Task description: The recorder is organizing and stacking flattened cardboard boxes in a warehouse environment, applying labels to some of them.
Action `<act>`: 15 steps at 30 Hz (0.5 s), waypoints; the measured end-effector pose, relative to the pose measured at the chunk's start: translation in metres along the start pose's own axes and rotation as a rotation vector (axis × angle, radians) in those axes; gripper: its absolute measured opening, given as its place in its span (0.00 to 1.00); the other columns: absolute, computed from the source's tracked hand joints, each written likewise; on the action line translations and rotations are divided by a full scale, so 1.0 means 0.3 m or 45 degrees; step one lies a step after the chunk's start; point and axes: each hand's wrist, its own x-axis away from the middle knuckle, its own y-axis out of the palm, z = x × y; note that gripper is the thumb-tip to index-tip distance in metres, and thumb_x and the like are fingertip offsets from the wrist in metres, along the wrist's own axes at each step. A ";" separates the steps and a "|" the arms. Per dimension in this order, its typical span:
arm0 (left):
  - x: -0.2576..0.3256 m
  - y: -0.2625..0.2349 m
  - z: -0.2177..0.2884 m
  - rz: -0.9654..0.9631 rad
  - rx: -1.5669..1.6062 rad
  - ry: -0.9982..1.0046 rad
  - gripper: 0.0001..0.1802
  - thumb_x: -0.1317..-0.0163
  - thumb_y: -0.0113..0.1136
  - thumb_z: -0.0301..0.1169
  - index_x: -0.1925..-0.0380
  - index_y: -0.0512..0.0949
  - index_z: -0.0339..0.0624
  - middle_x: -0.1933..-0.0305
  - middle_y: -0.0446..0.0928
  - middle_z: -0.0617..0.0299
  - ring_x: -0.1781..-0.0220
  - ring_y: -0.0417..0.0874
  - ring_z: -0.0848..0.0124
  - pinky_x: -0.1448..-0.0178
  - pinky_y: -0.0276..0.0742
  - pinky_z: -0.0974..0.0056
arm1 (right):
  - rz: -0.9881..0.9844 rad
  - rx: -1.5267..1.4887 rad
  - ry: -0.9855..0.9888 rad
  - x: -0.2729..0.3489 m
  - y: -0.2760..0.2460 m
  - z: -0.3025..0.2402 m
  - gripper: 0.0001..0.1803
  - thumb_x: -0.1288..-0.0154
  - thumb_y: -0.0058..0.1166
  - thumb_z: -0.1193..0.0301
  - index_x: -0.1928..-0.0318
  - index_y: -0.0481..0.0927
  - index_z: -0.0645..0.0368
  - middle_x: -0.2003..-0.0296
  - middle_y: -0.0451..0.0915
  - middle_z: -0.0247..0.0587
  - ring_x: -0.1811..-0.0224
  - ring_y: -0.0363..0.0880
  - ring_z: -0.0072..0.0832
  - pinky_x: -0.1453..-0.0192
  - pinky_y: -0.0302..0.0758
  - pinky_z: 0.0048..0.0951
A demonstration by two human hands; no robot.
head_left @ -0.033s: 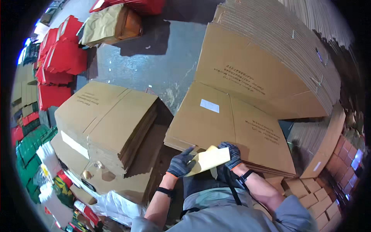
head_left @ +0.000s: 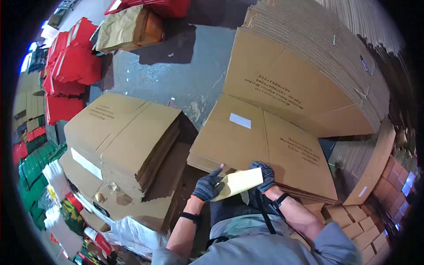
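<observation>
Between my two gloved hands is a pale yellow sheet of paper (head_left: 240,182), possibly several sheets together, tilted over the front edge of a stack of flattened cardboard boxes (head_left: 234,143). My left hand (head_left: 208,184), in a dark knitted glove with an orange cuff, is closed on the sheet's left end. Its index finger points up, with the fingertip bare. At the sheet's right end, my right hand (head_left: 264,177) grips with fingers bent, its palm side hidden. A white label (head_left: 240,120) lies on the top box, beyond the hands.
On the left stands another stack of flat boxes (head_left: 123,128), with clear plastic wrap (head_left: 137,236) near it. A tall row of upright cardboard sheets (head_left: 304,84) rises at the far right. Red bundles (head_left: 75,64) sit on the grey floor (head_left: 176,79); small cartons (head_left: 353,223) are at the lower right.
The sheet's upper edge, raised and curled near its middle before, now lies flatter. Both hands keep nearly the same place, and the view has shifted slightly.
</observation>
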 end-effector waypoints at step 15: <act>0.628 0.308 0.141 0.642 0.458 -0.646 0.14 0.34 0.64 0.36 0.52 0.86 0.42 0.50 0.85 0.50 0.47 0.86 0.54 0.42 0.79 0.57 | 0.993 0.342 -0.126 -0.226 -0.503 -0.192 0.39 0.37 0.64 0.60 0.28 0.66 0.53 0.26 0.61 0.54 0.26 0.60 0.52 0.24 0.56 0.54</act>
